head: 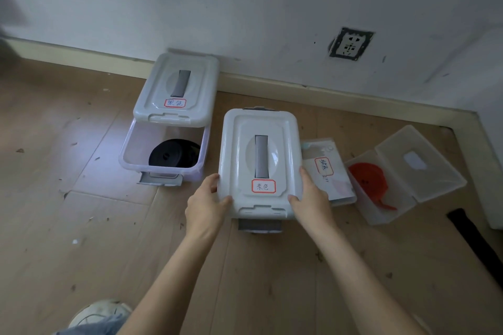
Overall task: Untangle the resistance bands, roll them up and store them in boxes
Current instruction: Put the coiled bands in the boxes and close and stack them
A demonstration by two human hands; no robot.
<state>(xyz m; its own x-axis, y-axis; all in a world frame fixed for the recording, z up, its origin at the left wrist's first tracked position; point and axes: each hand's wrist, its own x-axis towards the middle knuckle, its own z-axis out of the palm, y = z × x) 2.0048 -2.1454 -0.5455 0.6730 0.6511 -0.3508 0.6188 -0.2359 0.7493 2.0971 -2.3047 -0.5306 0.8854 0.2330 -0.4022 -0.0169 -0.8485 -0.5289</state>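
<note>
- Resistance bands: a black roll [174, 153] lies in the open clear box [130, 155] at ten o'clock from centre; an orange-red roll [366, 175] sits in a shallow clear case [435, 179] at three o'clock.
- Middle box lid [260, 160], white with a red-bordered label, covers its box, so the contents are hidden.
- Left hand [208, 202] grips the lid's near-left corner, fingers curled on the rim, thumb on top.
- Right hand [311, 193] grips the near-right edge likewise.
- Near latch [260, 224] at six o'clock of the lid hangs open.
- Judged step: seating the lid. Press both near corners evenly, keep it square to the box, then snap the latch up.
- Loose black strap [475, 236] lies at four o'clock, not yet rolled.
</note>
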